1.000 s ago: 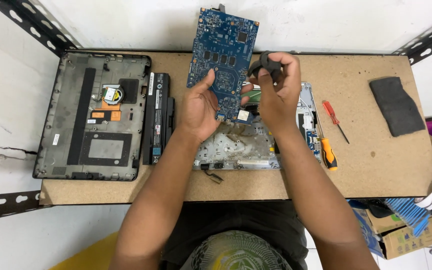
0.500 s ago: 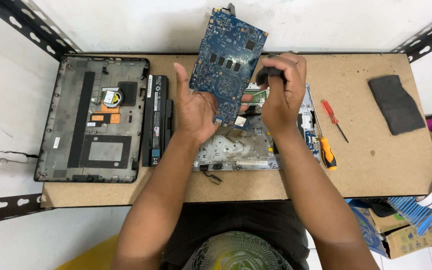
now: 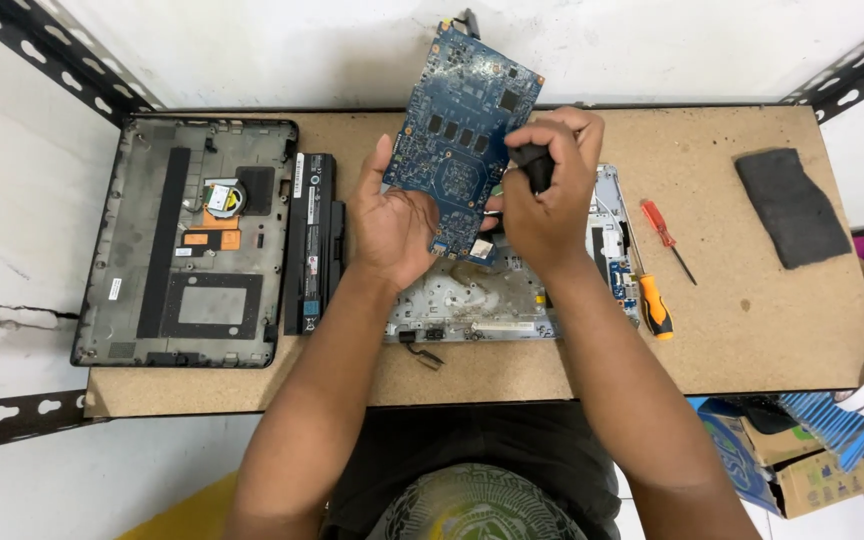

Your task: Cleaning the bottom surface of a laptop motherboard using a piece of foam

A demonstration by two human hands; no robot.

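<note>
Left hand (image 3: pixel 397 225) grips blue circuit board (image 3: pixel 462 135) by near-left edge, board tilted, raised above bench (image 3: pixel 742 310) centre. Right hand (image 3: pixel 547 195) clenched around small black tool (image 3: pixel 535 165), pressed against board's right edge. Below hands: silver laptop chassis (image 3: pixel 482 300) flat on bench. Left of it black battery (image 3: pixel 314 240), then dark bottom cover (image 3: pixel 187 245) at far left. Right: red screwdriver (image 3: pixel 667 237), orange-handled screwdriver (image 3: pixel 652 300), dark cloth (image 3: pixel 790 205).
</note>
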